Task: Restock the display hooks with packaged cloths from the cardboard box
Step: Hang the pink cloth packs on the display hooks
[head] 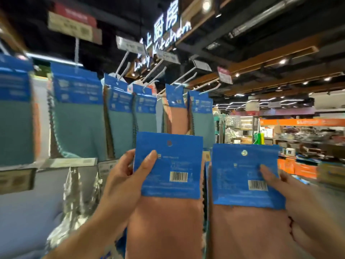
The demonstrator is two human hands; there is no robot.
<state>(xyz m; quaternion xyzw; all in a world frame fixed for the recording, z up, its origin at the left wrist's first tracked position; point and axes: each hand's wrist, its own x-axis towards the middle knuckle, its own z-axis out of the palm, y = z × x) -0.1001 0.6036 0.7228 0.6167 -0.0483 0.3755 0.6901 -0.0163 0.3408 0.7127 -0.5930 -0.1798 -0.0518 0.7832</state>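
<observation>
Left hand (pixel 128 171) raised, thumb across blue card, fingers behind, pinching first packaged cloth (pixel 169 165). Right hand (pixel 291 193) raised beside it, gripping second packaged cloth (pixel 242 174) at right edge. Two salmon cloths held side by side, below display hooks (pixel 186 79). Six hanging packs (pixel 76 113) on hooks.

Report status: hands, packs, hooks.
Left hand grips left pack. Right hand grips right pack. Both below the hooks, not yet hung. Hooks already carry hung packs.

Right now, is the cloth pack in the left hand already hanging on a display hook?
No, the left hand grips the cloth pack below the display hooks, and its hang hole is empty.
</observation>
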